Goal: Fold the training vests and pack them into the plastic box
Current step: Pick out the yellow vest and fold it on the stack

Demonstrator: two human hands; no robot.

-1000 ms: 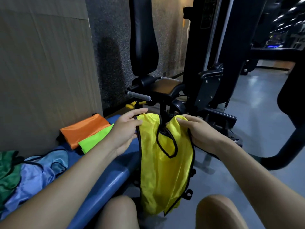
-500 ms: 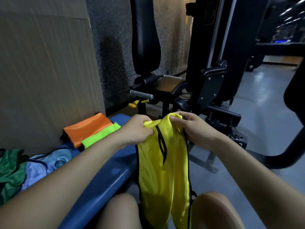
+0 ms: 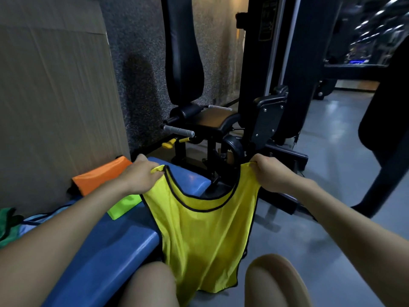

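Note:
A yellow mesh training vest (image 3: 203, 238) with black trim hangs spread out flat in front of me, its hem down between my knees. My left hand (image 3: 141, 176) grips its left shoulder strap and my right hand (image 3: 271, 175) grips its right shoulder strap, the two held wide apart. A folded orange vest (image 3: 99, 177) and a folded lime-green vest (image 3: 124, 207) lie on the blue padded bench (image 3: 106, 249) at my left. Loose light-blue (image 3: 33, 222) and green (image 3: 6, 224) vests lie further left on it. No plastic box is in view.
A black gym machine (image 3: 221, 120) with seat, back pad and grey handles stands right beyond the bench end. A wood-panel wall (image 3: 55, 96) runs along the left. Grey floor (image 3: 309, 229) extends to the right, with another dark machine frame at the far right.
My hands were close together with the vest bunched narrow; they have moved apart, and the vest now hangs opened out flat by its shoulder straps.

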